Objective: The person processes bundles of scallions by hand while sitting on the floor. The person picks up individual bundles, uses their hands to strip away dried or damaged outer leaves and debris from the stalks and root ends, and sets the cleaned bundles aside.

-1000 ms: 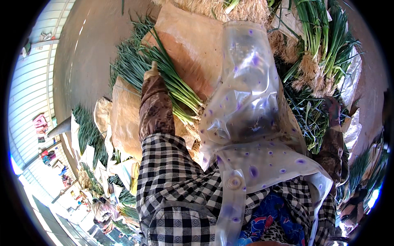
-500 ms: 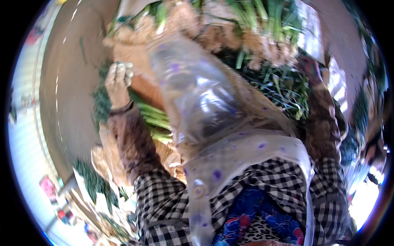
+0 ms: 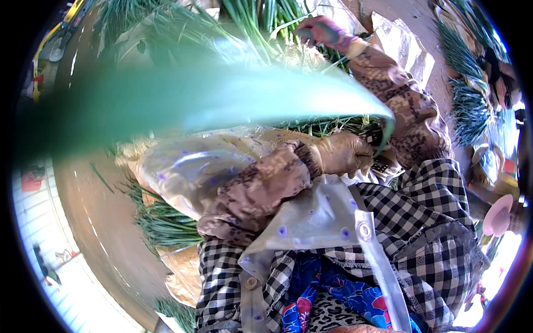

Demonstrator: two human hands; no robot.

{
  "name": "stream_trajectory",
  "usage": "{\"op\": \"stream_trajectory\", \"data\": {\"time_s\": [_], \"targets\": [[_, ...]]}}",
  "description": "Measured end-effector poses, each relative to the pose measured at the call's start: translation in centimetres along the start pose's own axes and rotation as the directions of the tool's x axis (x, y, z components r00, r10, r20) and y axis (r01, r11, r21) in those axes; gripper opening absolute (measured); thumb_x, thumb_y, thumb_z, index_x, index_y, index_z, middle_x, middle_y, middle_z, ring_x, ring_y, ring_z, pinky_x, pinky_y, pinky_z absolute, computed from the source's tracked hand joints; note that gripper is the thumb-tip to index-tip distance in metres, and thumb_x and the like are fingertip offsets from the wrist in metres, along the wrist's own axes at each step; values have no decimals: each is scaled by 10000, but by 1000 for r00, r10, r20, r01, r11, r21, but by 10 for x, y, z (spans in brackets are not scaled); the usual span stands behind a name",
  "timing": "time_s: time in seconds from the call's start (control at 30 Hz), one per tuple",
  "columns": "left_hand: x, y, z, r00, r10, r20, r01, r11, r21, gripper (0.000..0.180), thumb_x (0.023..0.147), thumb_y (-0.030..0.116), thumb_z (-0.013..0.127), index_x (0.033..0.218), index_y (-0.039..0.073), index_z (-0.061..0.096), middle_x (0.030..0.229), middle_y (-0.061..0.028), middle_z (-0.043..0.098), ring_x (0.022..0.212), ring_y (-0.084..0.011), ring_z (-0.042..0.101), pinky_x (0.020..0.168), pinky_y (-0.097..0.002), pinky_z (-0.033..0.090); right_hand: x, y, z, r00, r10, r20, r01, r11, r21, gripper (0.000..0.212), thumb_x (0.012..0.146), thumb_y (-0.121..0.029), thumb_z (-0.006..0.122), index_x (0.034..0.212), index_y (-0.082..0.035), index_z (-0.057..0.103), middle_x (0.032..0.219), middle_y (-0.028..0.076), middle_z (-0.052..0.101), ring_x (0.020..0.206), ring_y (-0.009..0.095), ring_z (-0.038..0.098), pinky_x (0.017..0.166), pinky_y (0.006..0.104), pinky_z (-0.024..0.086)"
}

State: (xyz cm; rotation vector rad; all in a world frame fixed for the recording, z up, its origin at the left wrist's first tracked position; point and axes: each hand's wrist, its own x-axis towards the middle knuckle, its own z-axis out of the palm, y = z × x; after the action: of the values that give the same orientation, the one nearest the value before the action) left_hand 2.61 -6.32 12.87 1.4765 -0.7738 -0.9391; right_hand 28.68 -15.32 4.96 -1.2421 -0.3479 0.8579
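My left hand (image 3: 345,153), in a beige glove, is closed in a fist close to my body, over the top of the clear apron. Whatever it holds is hidden. A long green leaf-like strip (image 3: 288,97), badly blurred, crosses the view and curls down beside that fist; I cannot tell whether the fist grips it. Farther out, my right hand (image 3: 326,34), in a pinkish-purple glove, reaches to the green onions (image 3: 252,25) with its fingers curled. Their pale, rooty ends (image 3: 302,58) lie just below it.
The clear, purple-dotted apron (image 3: 189,166) spreads across my lap. More green onions (image 3: 166,225) lie at the left and another row (image 3: 469,105) at the right. White sacking (image 3: 402,47) lies beyond my right arm. A pink round thing (image 3: 497,215) is at the right edge.
My left hand has swung from the far left to in front of my body. The right has moved outward and left, to the onions. The blurred green strip has come into view.
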Motion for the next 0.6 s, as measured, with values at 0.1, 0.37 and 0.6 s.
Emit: {"op": "stream_trajectory", "data": {"time_s": [0.1,0.37,0.6], "targets": [[26,-65,5,955,-175,238,209,970,-125,220,883,199,455,859,59,624,629,-62,589,492,-111,534,490,-254,457,14,18,-6,992,129,-1,-124,953,277,182,818,-92,470,922,43,533,812,158,581,607,228,573,441,339,447],[-44,-109,-35,855,-299,-424,325,945,-11,439,895,233,466,1273,34,367,881,-144,631,623,-147,610,552,-260,498,0,98,63,847,-101,-522,-489,239,-839,698,774,-179,602,1349,-101,215,1369,195,259,973,313,541,689,364,524],[-87,-108,-71,519,-423,-743,38,879,-475,483,887,137,490,1322,75,289,933,-126,615,648,-137,607,521,-217,479,18,101,42,759,161,-631,-635,395,-664,352,816,-114,541,1157,-52,478,851,109,588,707,187,584,594,290,521]]}}
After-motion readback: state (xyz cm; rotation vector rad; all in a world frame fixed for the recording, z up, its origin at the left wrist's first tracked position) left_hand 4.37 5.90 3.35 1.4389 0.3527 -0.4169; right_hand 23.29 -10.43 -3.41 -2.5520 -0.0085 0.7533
